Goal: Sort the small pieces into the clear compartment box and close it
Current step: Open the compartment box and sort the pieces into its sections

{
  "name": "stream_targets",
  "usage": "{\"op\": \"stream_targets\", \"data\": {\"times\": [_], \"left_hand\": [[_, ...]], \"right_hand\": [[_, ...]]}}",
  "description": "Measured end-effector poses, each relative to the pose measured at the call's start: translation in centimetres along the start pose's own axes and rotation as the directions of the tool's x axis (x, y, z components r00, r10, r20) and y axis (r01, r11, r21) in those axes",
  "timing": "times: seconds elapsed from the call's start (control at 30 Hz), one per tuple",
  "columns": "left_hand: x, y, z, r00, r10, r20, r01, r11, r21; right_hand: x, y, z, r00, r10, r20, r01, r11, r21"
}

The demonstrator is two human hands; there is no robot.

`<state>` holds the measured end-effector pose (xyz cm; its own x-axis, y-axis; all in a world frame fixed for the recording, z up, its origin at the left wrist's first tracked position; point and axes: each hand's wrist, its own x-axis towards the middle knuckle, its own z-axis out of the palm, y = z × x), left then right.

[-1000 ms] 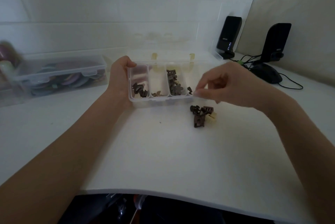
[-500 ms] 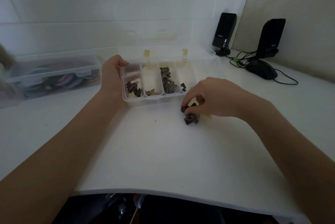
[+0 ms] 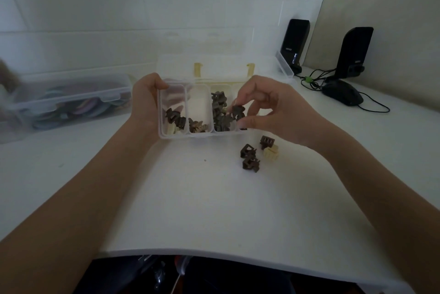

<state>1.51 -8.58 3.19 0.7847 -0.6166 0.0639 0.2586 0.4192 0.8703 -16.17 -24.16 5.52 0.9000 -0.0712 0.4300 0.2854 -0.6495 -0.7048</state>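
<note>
White tabletop (image 3: 214, 198), smooth and matte, carries a clear plastic box (image 3: 181, 136) with its lid back. Left hand (image 3: 145, 100) wraps the box's left end, fingers curled around it. Right hand (image 3: 269, 107) hovers over the right compartments, fingers pinching one dark brown piece (image 3: 238, 110). Loose pieces (image 3: 249, 158), ridged brown and cream, lie just beside the box.

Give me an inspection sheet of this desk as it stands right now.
Surface: white table, one tiny speck.
Job's things: clear compartment box, lid open; loose pieces lie on the table beside it.
Clutter: storage bin at left; two speakers; mouse.
Grippers: left hand grips the box's left end; right hand pinches a dark piece over the box.
Cables: black cords by the speakers.
Surroundings: white tiled wall.
</note>
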Motion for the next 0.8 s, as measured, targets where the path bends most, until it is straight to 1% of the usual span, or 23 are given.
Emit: {"op": "stream_targets", "data": {"times": [0.03, 0.13, 0.2, 0.23, 0.33, 0.47, 0.7, 0.8], "left_hand": [[0.0, 0.1, -0.1, 1.0, -0.004, 0.0, 0.004, 1.0, -0.001], [0.0, 0.2, -0.3, 0.999, -0.023, 0.029, 0.023, 1.0, 0.002], [0.0, 0.2, -0.4, 0.998, -0.004, 0.059, 0.003, 1.0, 0.001], [0.0, 0.3, -0.3, 0.998, 0.001, 0.064, -0.001, 1.0, 0.006], [-0.2, 0.5, -0.3, 0.996, 0.021, 0.087, -0.021, 1.0, -0.002], [0.0, 0.9, -1.0, 0.995, 0.009, 0.1, -0.007, 1.0, -0.019], [0.1, 1.4, -1.4, 0.993, 0.065, 0.094, -0.06, 0.997, -0.055], [0.3, 1.6, -2.0, 0.992, 0.076, 0.1, -0.067, 0.994, -0.086]], "right_hand": [[0.0, 0.0, 0.1, 0.999, -0.013, -0.037, 0.012, 1.0, -0.012], [0.1, -0.2, -0.2, 0.978, -0.038, -0.207, 0.021, 0.996, -0.086], [0.2, -0.1, -0.8, 0.957, -0.028, -0.289, 0.004, 0.997, -0.083], [0.2, -0.1, -1.2, 0.952, -0.014, -0.307, -0.009, 0.997, -0.073], [0.1, 0.1, -2.5, 0.956, 0.007, -0.293, -0.047, 0.991, -0.129], [-0.1, 0.4, -2.6, 0.957, -0.002, -0.29, -0.053, 0.982, -0.181], [-0.3, 0.1, -2.7, 0.958, -0.051, -0.281, -0.011, 0.977, -0.214], [-0.5, 0.5, -3.0, 0.967, -0.062, -0.247, -0.019, 0.949, -0.315]]}}
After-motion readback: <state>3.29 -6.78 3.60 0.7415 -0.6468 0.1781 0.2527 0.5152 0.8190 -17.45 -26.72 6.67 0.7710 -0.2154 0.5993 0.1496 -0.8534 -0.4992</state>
